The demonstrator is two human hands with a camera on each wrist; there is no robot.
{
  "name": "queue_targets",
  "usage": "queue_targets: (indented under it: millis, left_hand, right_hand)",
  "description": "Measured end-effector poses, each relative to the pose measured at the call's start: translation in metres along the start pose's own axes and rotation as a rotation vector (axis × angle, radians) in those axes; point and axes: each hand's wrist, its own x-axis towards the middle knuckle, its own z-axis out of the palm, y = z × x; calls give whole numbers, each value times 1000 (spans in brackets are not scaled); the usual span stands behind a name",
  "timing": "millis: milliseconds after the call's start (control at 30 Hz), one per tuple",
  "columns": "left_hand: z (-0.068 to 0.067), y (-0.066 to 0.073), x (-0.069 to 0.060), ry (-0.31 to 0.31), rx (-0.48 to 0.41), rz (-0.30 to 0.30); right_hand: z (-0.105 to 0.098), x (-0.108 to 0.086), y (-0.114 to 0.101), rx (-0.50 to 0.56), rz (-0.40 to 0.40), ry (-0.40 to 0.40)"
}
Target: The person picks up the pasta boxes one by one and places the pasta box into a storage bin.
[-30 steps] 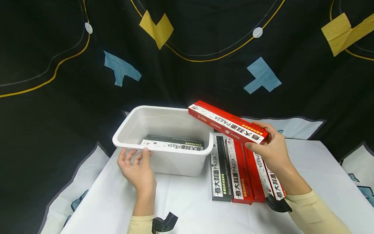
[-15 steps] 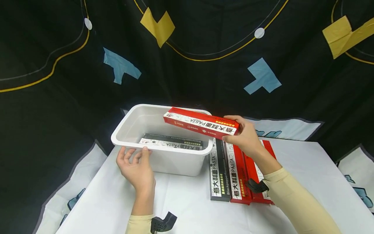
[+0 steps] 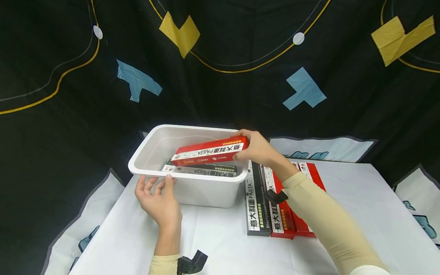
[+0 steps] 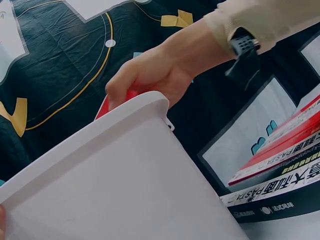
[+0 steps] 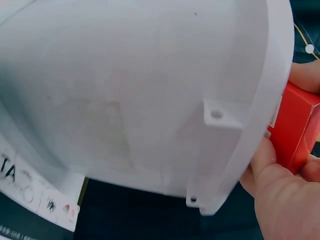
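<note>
Right hand (image 3: 258, 147): pinches the right end of a red pasta box (image 3: 207, 152), thumb on the near side and fingers across the far one.
Red pasta box: over the inside of the white tub (image 3: 206, 193), tilted, its left end lower than the gripped end; from here I can't tell whether it touches anything beneath.
Left hand (image 3: 159, 198): at the tub's front, fingers bent and tips against the rim; I can't tell whether it grips or just steadies.
In the tub: a dark pasta box (image 3: 206, 172) lying lengthwise along the front wall, partly behind the red one.
Right of the tub: a black pasta box (image 3: 259, 202) and red pasta boxes (image 3: 283, 217) side by side on the white table (image 3: 220, 240), partly hidden by the right sleeve (image 3: 323, 214).
Behind: a black cloth (image 3: 220, 99) with yellow and blue patches.
</note>
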Motion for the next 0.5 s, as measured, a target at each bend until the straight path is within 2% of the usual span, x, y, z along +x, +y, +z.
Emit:
queue_targets:
  millis: [200, 500]
  left_hand:
    - [-1, 0, 0, -10, 1, -5]
    - [-1, 1, 0, -12, 6, -2]
  right_hand:
    - [16, 21, -6, -53, -14, -66]
    - [27, 41, -7, -124, 63, -89]
